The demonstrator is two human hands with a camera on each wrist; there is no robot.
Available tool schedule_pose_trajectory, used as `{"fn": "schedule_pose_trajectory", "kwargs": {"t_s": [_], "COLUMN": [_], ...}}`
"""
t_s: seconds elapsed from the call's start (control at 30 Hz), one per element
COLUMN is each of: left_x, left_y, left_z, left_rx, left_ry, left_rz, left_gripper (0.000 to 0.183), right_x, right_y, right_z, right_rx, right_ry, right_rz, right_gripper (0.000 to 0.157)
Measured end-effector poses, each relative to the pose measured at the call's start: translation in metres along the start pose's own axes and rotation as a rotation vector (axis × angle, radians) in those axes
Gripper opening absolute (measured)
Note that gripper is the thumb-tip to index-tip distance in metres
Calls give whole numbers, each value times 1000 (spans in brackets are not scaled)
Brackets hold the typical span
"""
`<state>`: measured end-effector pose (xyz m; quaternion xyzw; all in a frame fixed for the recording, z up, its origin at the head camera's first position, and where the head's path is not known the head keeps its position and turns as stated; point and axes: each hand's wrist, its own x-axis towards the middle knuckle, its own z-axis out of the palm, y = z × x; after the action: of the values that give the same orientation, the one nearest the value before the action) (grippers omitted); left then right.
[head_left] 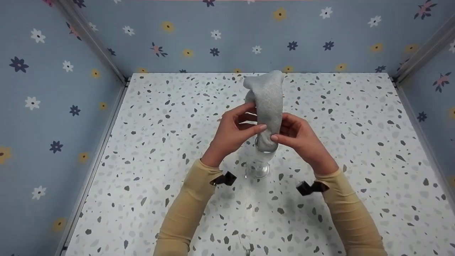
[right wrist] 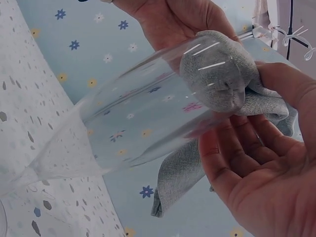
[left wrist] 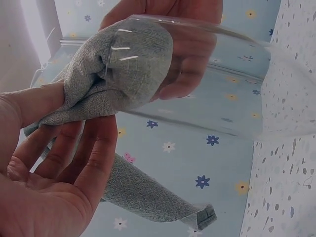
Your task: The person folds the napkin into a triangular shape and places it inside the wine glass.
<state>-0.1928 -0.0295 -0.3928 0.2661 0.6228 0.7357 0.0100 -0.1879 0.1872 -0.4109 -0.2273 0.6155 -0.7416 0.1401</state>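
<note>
A tall, clear stemmed glass [head_left: 260, 170] stands upright on the speckled table, its foot showing below the hands. A grey cloth [head_left: 269, 103] is pushed partly into its mouth; in the left wrist view the bunched cloth [left wrist: 140, 59] bulges inside the top of the glass [left wrist: 222, 84]. The rest of the cloth hangs outside on the far side. My left hand [head_left: 230, 134] pinches the cloth at the rim, thumb in front, fingers behind. Opposite it, my right hand [head_left: 303, 139] grips cloth and rim, thumb on the cloth and fingers behind the glass [right wrist: 128, 118].
The white speckled tabletop [head_left: 160, 199] spreads around the glass. Blue flowered panels [head_left: 217, 35] enclose it at the back and both sides. A small dark device [head_left: 224, 178] sits on the left wrist and another device [head_left: 310, 187] on the right.
</note>
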Motion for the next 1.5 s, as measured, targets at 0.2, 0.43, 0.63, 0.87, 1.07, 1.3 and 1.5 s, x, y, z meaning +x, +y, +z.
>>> {"fn": "schedule_pose_trajectory", "kwargs": {"t_s": [0.2, 0.43, 0.63, 0.87, 1.07, 1.3, 1.5], "left_x": [-1, -4, -2, -4, -7, -8, -9], "left_y": [2, 25, 26, 27, 26, 24, 25], "left_z": [2, 10, 10, 10, 10, 9, 8], "left_rx": [15, 36, 33, 55, 82, 102, 124], "left_ry": [16, 27, 29, 17, 14, 14, 9], "left_rz": [4, -1, -7, -19, -18, -14, -5], "left_gripper": [50, 47, 47, 49, 51, 52, 52], "right_x": [-3, -4, -4, -3, -4, -4, -1], "right_y": [2, 5, 5, 9, 7, -2, -7], "right_z": [8, 19, 18, 18, 16, 12, 10], "right_rx": [-75, -173, -158, -160, -134, 15, 66], "right_ry": [7, -1, 3, 19, 12, 105, 218], "right_rz": [2, -13, 5, 18, 21, -89, -170], "right_gripper": [54, 64, 64, 62, 64, 55, 42]}}
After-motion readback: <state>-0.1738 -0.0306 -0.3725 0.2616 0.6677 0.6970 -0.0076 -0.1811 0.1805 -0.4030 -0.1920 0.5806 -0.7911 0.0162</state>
